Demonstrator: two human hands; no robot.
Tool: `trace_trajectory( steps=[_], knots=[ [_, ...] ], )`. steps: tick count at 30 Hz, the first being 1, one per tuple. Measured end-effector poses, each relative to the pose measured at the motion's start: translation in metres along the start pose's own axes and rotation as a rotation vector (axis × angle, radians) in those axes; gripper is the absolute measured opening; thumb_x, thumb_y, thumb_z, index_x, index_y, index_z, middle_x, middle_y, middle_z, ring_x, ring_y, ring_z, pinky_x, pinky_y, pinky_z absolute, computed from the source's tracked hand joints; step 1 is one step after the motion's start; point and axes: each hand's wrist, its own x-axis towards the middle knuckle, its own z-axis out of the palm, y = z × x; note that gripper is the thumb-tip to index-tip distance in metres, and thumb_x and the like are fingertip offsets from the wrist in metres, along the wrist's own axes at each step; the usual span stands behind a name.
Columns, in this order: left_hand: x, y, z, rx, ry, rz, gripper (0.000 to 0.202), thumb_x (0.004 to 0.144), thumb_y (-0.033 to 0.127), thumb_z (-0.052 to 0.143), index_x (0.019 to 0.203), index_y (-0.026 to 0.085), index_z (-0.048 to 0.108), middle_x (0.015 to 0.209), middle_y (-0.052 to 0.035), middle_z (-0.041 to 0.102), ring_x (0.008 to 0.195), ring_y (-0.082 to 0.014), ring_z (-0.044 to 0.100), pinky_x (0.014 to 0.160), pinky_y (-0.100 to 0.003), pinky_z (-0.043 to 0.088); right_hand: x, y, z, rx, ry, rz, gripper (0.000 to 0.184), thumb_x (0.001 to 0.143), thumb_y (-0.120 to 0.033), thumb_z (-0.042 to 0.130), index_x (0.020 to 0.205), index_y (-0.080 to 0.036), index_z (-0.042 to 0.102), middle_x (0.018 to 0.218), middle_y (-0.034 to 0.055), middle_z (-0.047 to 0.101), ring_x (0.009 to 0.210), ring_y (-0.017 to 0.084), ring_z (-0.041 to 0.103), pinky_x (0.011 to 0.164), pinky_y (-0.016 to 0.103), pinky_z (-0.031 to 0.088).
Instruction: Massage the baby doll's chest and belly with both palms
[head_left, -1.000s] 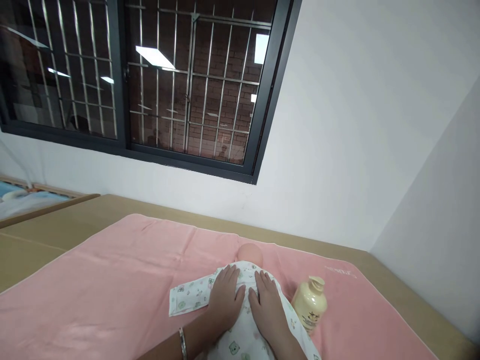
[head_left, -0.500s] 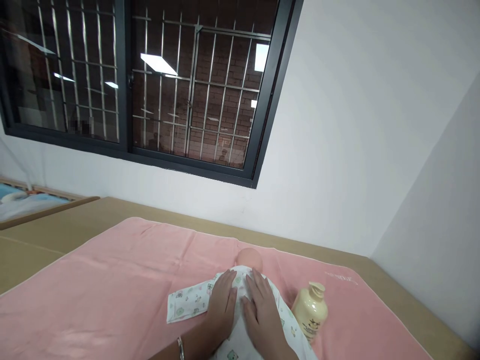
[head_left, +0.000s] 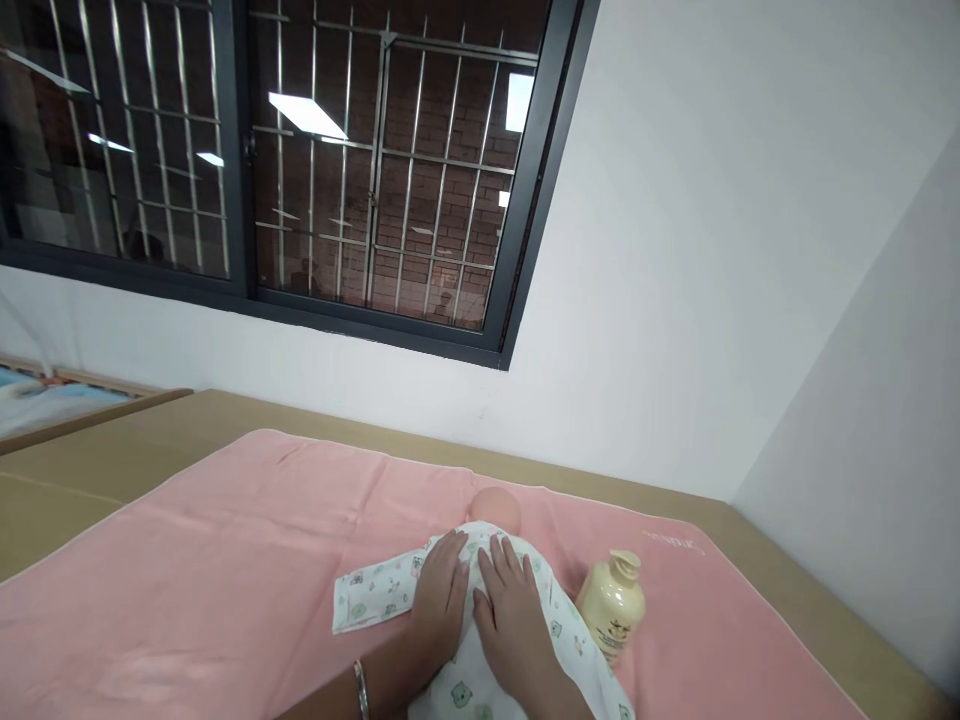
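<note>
A baby doll point(head_left: 495, 508) lies on a pink mat, only the bare top of its head showing past the cloth. White cloth with small green animal prints point(head_left: 465, 690) covers its body, and a sleeve-like part point(head_left: 375, 592) stretches out to the left. My left hand point(head_left: 441, 595) rests flat on the upper part of the cloth, fingers stretched out. Beside it, my right hand point(head_left: 511, 615) lies flat on the same cloth, its fingers slightly apart. Neither hand grips anything. A cream pump bottle point(head_left: 613, 605) stands just right of the doll.
The pink mat point(head_left: 225, 560) spreads over a tan surface point(head_left: 172, 430) that meets a white wall point(head_left: 637, 250). A dark-framed window point(head_left: 375, 320) with metal bars is above. At the far left is a wooden-edged bed point(head_left: 60, 410) with blue and white bedding.
The view has shifted slightly. My right hand has moved a little left on the cloth and its fingers have spread somewhat; my left hand stays in nearly the same place.
</note>
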Motion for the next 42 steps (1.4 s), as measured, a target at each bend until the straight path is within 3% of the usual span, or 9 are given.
trace_trajectory(
  steps=[6,11,14,18,23,26,28,36,42],
  knots=[
    [0.001,0.005,-0.004,-0.047,-0.028,-0.026,0.043,0.098,0.036,0.030,0.133,0.020,0.050,0.136,-0.0120,0.054,0.128,-0.0229,0.049,0.112,-0.052,0.038,0.005,0.002,-0.003,-0.004,0.184,0.069,0.060,0.089,-0.023,0.038,0.148,-0.012,0.034,0.159,0.0101,0.014,0.147,0.028,0.007,0.118,0.053,0.014],
    [0.006,0.015,-0.012,-0.063,-0.049,-0.027,0.044,0.099,0.036,0.028,0.134,0.019,0.049,0.138,-0.0118,0.052,0.132,-0.0229,0.044,0.113,-0.053,0.035,0.008,-0.002,-0.005,0.091,-0.008,0.061,0.052,0.092,-0.026,0.035,0.142,-0.014,0.045,0.153,0.0102,0.033,0.145,0.026,0.021,0.118,0.049,0.016],
    [0.009,0.023,-0.019,-0.082,-0.061,-0.016,0.042,0.098,0.037,0.031,0.130,0.019,0.052,0.138,-0.0117,0.052,0.133,-0.0242,0.043,0.113,-0.054,0.034,0.008,0.000,-0.022,0.103,-0.067,0.039,0.054,0.090,-0.026,0.039,0.143,-0.017,0.044,0.154,0.0081,0.030,0.145,0.025,0.021,0.118,0.048,0.015],
    [0.014,0.053,-0.020,-0.319,-0.107,-0.038,0.039,0.096,0.044,0.038,0.119,0.022,0.061,0.134,-0.0100,0.056,0.129,-0.0247,0.047,0.111,-0.050,0.037,0.004,0.022,-0.060,0.065,0.061,0.057,0.059,0.088,-0.023,0.036,0.147,-0.019,0.036,0.158,0.0046,0.023,0.147,0.022,0.010,0.119,0.046,0.011],
    [0.038,0.121,0.011,-0.991,-0.235,-0.493,0.042,0.093,0.050,0.042,0.106,0.016,0.063,0.120,-0.0156,0.062,0.111,-0.0263,0.060,0.099,-0.044,0.048,0.000,0.065,-0.089,0.022,0.341,0.290,0.062,0.094,-0.030,0.024,0.151,-0.005,0.021,0.158,0.0110,0.020,0.147,0.020,0.008,0.120,0.041,0.012],
    [0.060,0.149,0.036,-1.302,-0.346,-0.961,0.046,0.094,0.048,0.038,0.108,0.009,0.059,0.117,-0.0206,0.061,0.104,-0.0259,0.064,0.092,-0.040,0.051,0.002,0.081,-0.090,-0.057,0.315,0.406,0.065,0.095,-0.038,0.024,0.148,0.001,0.026,0.156,0.0167,0.022,0.147,0.024,0.010,0.119,0.042,0.012],
    [0.071,0.158,0.050,-1.412,-0.396,-1.129,0.049,0.094,0.049,0.037,0.109,0.007,0.057,0.113,-0.0214,0.062,0.098,-0.0255,0.065,0.087,-0.039,0.052,0.003,0.086,-0.088,-0.126,0.225,0.425,0.064,0.096,-0.038,0.024,0.144,0.002,0.034,0.153,0.0196,0.028,0.146,0.027,0.015,0.118,0.044,0.012],
    [0.077,0.167,0.076,-1.573,-0.558,-1.322,0.052,0.094,0.055,0.033,0.102,0.012,0.059,0.095,-0.0150,0.066,0.084,-0.0246,0.066,0.078,-0.037,0.052,0.007,0.078,-0.088,-0.309,0.102,0.471,0.060,0.095,-0.034,0.026,0.137,0.005,0.045,0.146,0.0238,0.039,0.143,0.030,0.025,0.116,0.046,0.014],
    [0.062,0.172,0.062,-1.537,-0.623,-1.258,0.050,0.095,0.052,0.031,0.109,0.013,0.059,0.102,-0.0138,0.066,0.091,-0.0240,0.065,0.086,-0.037,0.048,0.008,0.078,-0.084,-0.375,0.106,0.466,0.060,0.095,-0.035,0.028,0.138,0.004,0.044,0.146,0.0223,0.039,0.142,0.030,0.027,0.116,0.045,0.014]
  ],
)
